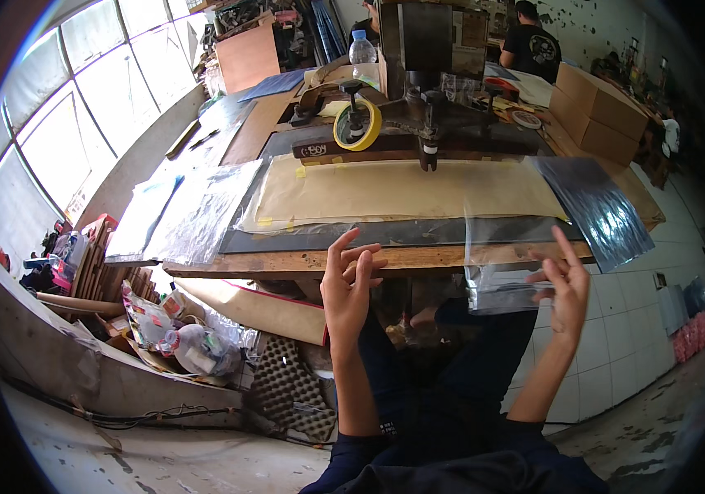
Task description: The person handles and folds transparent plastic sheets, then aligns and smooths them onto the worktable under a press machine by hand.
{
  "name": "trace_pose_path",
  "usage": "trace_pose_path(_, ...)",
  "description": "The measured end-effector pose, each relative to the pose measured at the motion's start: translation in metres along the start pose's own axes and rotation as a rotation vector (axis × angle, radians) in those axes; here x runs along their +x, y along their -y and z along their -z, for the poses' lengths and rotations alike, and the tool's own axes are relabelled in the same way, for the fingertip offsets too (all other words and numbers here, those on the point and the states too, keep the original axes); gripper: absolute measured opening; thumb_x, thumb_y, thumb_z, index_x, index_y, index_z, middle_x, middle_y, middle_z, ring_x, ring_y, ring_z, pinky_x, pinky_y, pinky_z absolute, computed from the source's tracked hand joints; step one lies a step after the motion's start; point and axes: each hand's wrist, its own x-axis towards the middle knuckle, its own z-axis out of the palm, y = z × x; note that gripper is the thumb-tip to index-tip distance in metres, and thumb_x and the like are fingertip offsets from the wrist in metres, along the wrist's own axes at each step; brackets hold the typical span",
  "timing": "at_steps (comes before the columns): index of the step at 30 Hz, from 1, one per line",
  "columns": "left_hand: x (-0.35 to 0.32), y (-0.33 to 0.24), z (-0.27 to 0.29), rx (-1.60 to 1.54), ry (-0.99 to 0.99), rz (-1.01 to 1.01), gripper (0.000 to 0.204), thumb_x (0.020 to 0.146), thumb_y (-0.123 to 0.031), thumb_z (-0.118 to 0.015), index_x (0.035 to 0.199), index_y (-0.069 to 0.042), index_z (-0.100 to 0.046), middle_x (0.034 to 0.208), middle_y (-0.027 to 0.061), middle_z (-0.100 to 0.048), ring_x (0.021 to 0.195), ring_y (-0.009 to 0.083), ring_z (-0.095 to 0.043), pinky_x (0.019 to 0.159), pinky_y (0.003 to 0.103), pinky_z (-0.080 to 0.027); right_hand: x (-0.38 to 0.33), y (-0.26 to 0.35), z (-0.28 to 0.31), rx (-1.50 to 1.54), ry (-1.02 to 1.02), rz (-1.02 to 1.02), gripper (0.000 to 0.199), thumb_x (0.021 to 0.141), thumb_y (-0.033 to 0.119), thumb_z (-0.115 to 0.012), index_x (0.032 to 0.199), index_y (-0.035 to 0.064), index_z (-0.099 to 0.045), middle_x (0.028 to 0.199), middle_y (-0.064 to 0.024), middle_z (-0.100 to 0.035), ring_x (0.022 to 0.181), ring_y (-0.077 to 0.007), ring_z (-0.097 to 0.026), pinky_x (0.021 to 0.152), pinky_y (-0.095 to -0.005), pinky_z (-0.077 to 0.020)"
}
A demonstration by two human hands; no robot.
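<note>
My left hand point(347, 284) is raised in front of the table's front edge, its fingers loosely bent and apart with nothing in them. To the right, my right hand point(566, 300) has its index finger stretched out and its other fingers spread. Its fingertips overlap the right side of a clear plastic sheet or bag point(492, 284), which reaches over the table edge; whether they touch it I cannot tell. Beyond lies a long tan sheet point(402, 191) with small yellow tape pieces, on a dark board point(352, 237) beneath a metal press point(428, 132).
Clear plastic sleeves point(208, 206) lie on the left, and a shiny plastic stack point(595, 210) overhangs on the right. A yellow tape roll point(375, 126) hangs on a press knob. Cardboard boxes point(599, 111) stand at right. Another person point(531, 48) is behind. Bagged scraps point(200, 350) lie below.
</note>
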Motion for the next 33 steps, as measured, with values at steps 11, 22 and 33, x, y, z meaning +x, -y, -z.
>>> trace_pose_path(11, -0.003, -0.001, 0.007, 0.023, -0.003, -0.023, 0.032, 0.093, -0.020, -0.048, 0.122, -0.005, -0.045, 0.098, 0.0105, -0.063, 0.083, 0.0151, -0.064, 0.065, 0.022, -0.051, 0.167, 0.062, 0.043, 0.050, -0.046, 0.359, 0.048, 0.086, 0.012, -0.057, 0.130, 0.0025, -0.042, 0.104, -0.0085, -0.063, 0.066, -0.0021, -0.053, 0.054, -0.0166, -0.0432)
trace_pose_path(22, -0.002, 0.002, 0.011, 0.058, -0.008, 0.000, 0.031, 0.093, -0.019, -0.048, 0.121, -0.005, -0.046, 0.097, 0.0098, -0.064, 0.083, 0.0145, -0.064, 0.065, 0.021, -0.050, 0.333, 0.049, 0.043, -0.547, -0.037, -0.081, 0.048, 0.082, 0.044, -0.061, 0.107, 0.0052, -0.052, 0.105, -0.0128, -0.060, 0.082, -0.0190, -0.062, 0.069, -0.0301, -0.0475)
trace_pose_path(33, 0.004, 0.006, 0.030, 0.030, -0.076, -0.008, 0.030, 0.094, -0.020, -0.047, 0.120, -0.005, -0.047, 0.098, 0.0092, -0.064, 0.085, 0.0154, -0.064, 0.068, 0.023, -0.050, 0.189, -0.057, 0.081, -1.570, 0.240, 0.059, 0.061, 0.080, 0.040, -0.061, 0.126, 0.0024, -0.047, 0.121, -0.0262, -0.049, 0.118, -0.0370, -0.044, 0.100, -0.0400, -0.0332)
